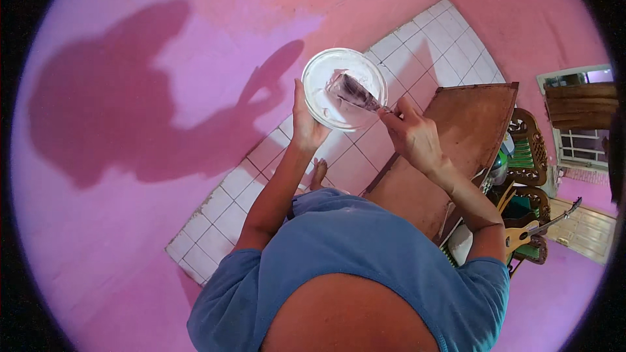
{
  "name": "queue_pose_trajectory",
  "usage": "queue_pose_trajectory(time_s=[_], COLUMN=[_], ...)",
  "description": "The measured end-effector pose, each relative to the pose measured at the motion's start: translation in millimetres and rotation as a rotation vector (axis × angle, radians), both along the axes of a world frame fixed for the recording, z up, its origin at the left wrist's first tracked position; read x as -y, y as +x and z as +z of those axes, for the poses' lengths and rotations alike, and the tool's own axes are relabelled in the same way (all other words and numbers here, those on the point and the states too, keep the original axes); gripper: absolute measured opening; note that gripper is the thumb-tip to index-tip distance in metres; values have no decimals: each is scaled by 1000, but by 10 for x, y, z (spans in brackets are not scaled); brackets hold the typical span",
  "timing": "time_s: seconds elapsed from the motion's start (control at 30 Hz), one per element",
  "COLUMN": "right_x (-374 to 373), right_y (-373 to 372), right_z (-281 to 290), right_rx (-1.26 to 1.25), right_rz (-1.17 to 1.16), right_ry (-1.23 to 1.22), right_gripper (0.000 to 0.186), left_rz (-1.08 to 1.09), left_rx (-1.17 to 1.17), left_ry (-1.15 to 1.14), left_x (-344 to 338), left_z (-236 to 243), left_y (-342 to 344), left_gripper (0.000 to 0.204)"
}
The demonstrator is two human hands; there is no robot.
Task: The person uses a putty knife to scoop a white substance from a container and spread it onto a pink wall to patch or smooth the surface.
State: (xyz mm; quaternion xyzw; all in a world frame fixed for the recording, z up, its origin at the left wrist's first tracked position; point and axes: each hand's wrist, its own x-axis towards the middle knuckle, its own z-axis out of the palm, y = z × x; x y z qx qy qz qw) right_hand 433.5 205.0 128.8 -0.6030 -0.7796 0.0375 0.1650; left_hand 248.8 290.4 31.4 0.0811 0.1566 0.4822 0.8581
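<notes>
My left hand [309, 122] is closed on the lower left rim of a round white container lid [312, 72], which is held up in front of my body. White paste [336, 80] is smeared over the inside of the lid. My right hand [417, 137] grips the handle of a putty knife [356, 91]. Its dark, paste-streaked blade lies over the middle of the lid, at or just above the paste. The handle is mostly hidden by the fingers, and I cannot tell whether the blade touches the lid.
A pink wall [215, 72] rises to the left and front, carrying my shadow. White tiles [222, 202] cover the floor. A brown wooden panel [456, 130] stands by my right arm. Beyond it are carved chairs [529, 146], a guitar [520, 236] and a window [583, 146].
</notes>
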Motion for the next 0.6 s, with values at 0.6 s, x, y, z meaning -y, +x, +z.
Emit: queue_pose_trajectory(time_s=[0.6], right_x=[785], right_y=[-681], right_z=[-273], right_rx=[-22], right_rz=[-32], right_ry=[116], right_gripper=[17], left_rz=[40], left_rx=[71], left_ry=[-74], left_x=[874], left_z=[-76], left_y=[-840], left_gripper=[65])
